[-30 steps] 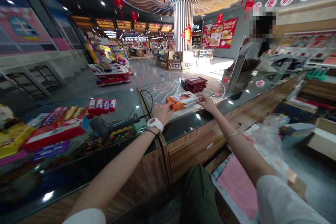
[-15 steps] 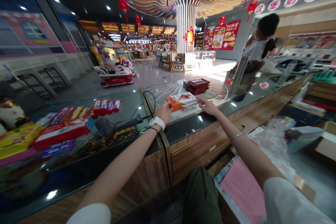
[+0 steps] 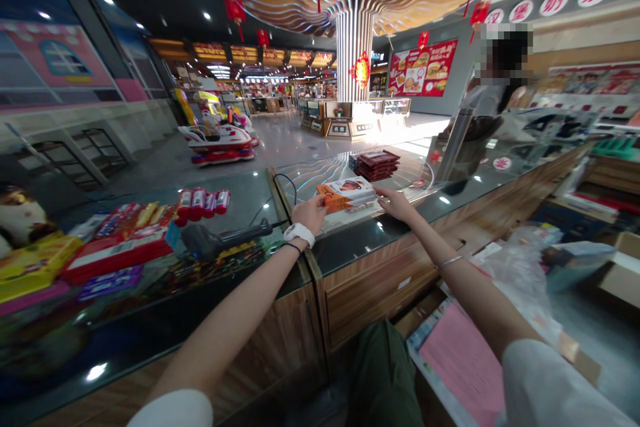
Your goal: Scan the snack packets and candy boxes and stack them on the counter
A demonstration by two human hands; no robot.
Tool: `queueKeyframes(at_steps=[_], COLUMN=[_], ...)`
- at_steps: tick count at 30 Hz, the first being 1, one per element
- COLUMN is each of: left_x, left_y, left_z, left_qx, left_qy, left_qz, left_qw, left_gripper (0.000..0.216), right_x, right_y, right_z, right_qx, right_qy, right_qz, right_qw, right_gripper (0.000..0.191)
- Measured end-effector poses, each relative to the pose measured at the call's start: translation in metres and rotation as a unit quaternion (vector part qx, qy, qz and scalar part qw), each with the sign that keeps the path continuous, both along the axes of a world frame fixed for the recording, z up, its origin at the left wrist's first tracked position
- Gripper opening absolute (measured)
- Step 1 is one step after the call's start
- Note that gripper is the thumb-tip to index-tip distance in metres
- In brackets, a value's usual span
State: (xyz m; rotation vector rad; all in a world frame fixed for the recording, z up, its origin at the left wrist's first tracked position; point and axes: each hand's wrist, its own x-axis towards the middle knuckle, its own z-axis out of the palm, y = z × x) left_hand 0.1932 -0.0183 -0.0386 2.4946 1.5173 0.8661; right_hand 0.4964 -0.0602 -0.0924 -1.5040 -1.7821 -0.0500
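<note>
A small stack of orange-and-white snack boxes [image 3: 347,191], with a food picture on top, lies on the glass counter in front of me. My left hand [image 3: 309,216], wearing a white watch, has its fingers closed against the stack's left end. At the opposite end, my right hand [image 3: 397,204] grips with bent fingers; its fingertips are partly hidden. Just behind the boxes is a pile of dark red-brown flat packets [image 3: 376,164], which neither hand touches. A black handheld scanner [image 3: 225,237] rests left of my left wrist, its cable looping behind.
Candy boxes [image 3: 123,247] and several red-capped tubes [image 3: 204,203] cover the left counter. A person [image 3: 493,93] stands beyond the counter at right. Below on my right are an open drawer with pink paper [image 3: 465,363], a clear plastic bag [image 3: 525,273] and cartons.
Almost nothing differs. Both hands keep their places at the ends of the boxes, with only slight finger shifts. The person at right has moved slightly.
</note>
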Motion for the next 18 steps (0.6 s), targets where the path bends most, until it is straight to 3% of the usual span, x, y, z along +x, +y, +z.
queueKeyframes(at_steps=[13, 18], left_x=[0.0, -0.001], left_y=[-0.009, -0.013], left_z=[0.003, 0.003], left_qx=[-0.038, -0.014], left_qy=[-0.036, 0.019], left_qz=[-0.049, -0.03], left_qw=[0.997, 0.999], left_gripper=[0.04, 0.041], right_x=[0.003, -0.005], right_y=[0.003, -0.003], right_z=[-0.003, 0.0], right_qx=[-0.002, -0.008], right_qy=[0.01, -0.014], right_qz=[-0.004, -0.035], right_qw=[1.0, 0.999], right_gripper=[0.056, 0.054])
